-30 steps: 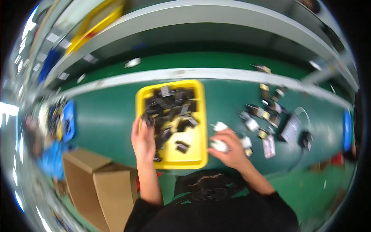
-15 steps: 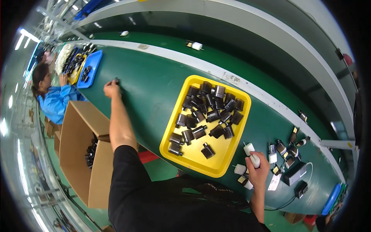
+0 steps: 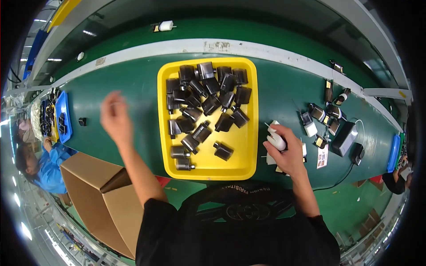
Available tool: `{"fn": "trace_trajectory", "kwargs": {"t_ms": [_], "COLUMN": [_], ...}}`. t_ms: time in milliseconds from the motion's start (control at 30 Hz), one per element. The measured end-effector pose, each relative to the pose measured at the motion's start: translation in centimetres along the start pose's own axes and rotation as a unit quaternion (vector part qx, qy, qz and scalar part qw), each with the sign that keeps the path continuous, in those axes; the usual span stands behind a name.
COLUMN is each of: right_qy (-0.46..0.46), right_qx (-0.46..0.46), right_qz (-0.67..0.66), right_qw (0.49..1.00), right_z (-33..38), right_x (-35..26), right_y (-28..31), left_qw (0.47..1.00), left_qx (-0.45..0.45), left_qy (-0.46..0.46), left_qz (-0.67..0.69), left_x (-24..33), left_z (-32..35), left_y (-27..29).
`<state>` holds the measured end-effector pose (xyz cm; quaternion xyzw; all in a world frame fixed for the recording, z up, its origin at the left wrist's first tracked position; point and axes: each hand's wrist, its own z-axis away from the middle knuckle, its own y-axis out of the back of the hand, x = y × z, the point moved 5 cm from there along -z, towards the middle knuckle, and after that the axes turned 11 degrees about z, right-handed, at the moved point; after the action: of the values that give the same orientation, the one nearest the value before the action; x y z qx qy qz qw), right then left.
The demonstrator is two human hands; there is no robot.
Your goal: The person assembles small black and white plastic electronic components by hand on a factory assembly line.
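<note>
My left hand [image 3: 116,116] hovers over the green table, left of the yellow tray [image 3: 163,133]. Motion smears its fingers, so their hold is unclear. A small black piece [image 3: 82,121] lies on the table further left, apart from that hand. Just right of the tray, my right hand [image 3: 289,153] is closed around a white rounded plastic piece [image 3: 277,142]. More white pieces lie under and beside these fingers, partly hidden. Inside the tray are several dark translucent pods [image 3: 223,151] with narrow necks, mostly heaped toward its far side.
Loose dark-and-white assemblies [image 3: 318,113] lie to the right, near a black box-shaped device [image 3: 345,138] with cables and a printed card [image 3: 322,156]. An open cardboard box [image 3: 95,199] stands at lower left. Beyond it a person in blue [image 3: 55,164] works by a blue tray [image 3: 62,116].
My left hand has drawn back toward me, leaving the small black piece on the table. My view has turned left to right. The right hand still grips the white piece.
</note>
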<state>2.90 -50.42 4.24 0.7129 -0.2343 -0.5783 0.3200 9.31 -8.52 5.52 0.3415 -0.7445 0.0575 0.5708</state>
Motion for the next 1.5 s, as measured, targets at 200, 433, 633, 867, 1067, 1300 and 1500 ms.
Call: {"fn": "trace_trajectory", "kwargs": {"t_ms": [200,433,633,867,1067,1300,1500], "right_qy": [-0.109,-0.001,0.029,0.051,0.002,0.031,0.059], "right_qx": [-0.075,-0.105,-0.111,-0.102,-0.024,0.008,0.038], "right_qz": [-0.222,-0.155,-0.218,-0.165,-0.201,-0.181,-0.184], "right_qw": [0.966,0.982,0.969,0.980,0.979,0.983,0.980], "right_z": [1.1,-0.6,-1.1,-0.6,-0.1,-1.0,-1.1], "right_x": [1.3,-2.5,-4.9,-4.6,-3.6,-4.5,-4.6], "right_y": [-0.9,0.0,0.8,1.7,2.2,3.9,4.4], "left_qw": [0.891,0.951,0.735,0.681,0.655,0.662,0.724], "left_qx": [-0.352,-0.287,-0.185,-0.163,-0.175,-0.160,-0.169], "left_qy": [-0.073,0.106,0.361,0.409,0.402,0.413,0.370], "left_qz": [-0.276,0.054,0.544,0.585,0.616,0.604,0.557], "left_x": [7.5,7.5,8.4,9.7,11.2,12.3,12.9], "left_z": [13.1,15.4,17.9,18.3,17.5,18.0,18.1], "left_y": [-8.8,-8.7,-10.8,-13.4,-14.2,-14.5,-14.1]}}
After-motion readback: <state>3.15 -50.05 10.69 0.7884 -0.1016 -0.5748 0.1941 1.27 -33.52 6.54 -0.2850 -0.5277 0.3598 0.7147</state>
